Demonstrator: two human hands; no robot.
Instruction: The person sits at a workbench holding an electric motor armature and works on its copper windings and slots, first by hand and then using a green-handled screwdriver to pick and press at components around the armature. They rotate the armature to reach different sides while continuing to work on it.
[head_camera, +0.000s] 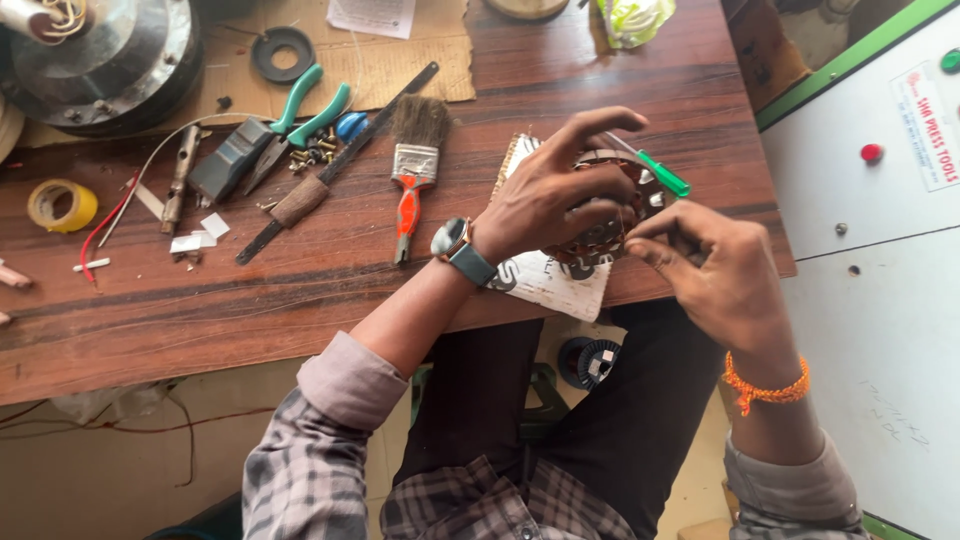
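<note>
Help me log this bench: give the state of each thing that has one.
Left hand: gripping the round wound motor core.
Right hand: pinching at the core's edge.
Green-handled pliers: lying on the table, handles apart.
Paintbrush: lying flat, unheld.
Yellow tape roll: lying flat.

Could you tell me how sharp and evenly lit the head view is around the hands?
Head view: soft daylight, no harsh glare on the wooden table; left hand and right hand slightly motion-blurred over the wound metal core; paintbrush sharper.
</note>
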